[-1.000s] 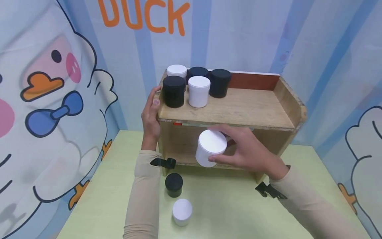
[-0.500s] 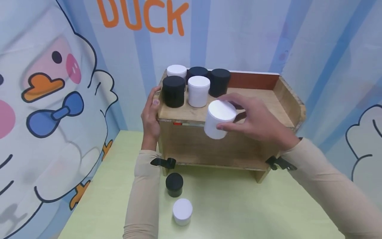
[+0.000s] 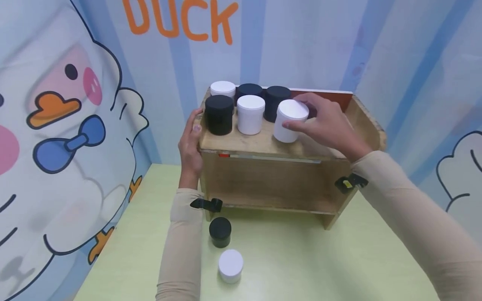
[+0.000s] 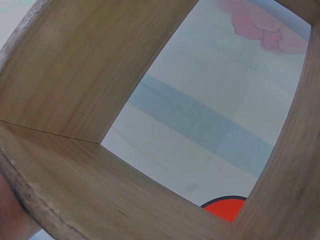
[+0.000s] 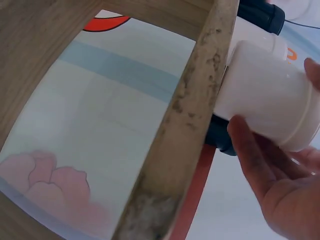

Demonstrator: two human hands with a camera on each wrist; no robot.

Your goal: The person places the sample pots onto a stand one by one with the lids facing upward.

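My right hand [image 3: 329, 123] pinches a white lidded jar [image 3: 287, 130] between thumb and fingers. It is over the top board of a small wooden shelf [image 3: 260, 145], right of another white jar [image 3: 250, 117] and in front of a black jar [image 3: 276, 102]. Whether its base touches the board I cannot tell. In the right wrist view the held jar [image 5: 270, 95] appears beyond the board's edge. At the shelf's left side my left hand [image 3: 190, 150] grips the side panel; the left wrist view has only a bit of that hand [image 4: 15, 212] at its lower left.
A front black jar [image 3: 219, 115], a back white jar [image 3: 222, 88] and a back black jar [image 3: 249, 90] also stand on top. Below on the pale green table [image 3: 286, 259] are a small black jar [image 3: 220, 233] and a white one [image 3: 230, 266]. A duck-print curtain [image 3: 308, 46] hangs behind.
My right hand has lifted the white jar from before the lower compartment, up and rightward, to over the top board. The left hand stays at the shelf's side.
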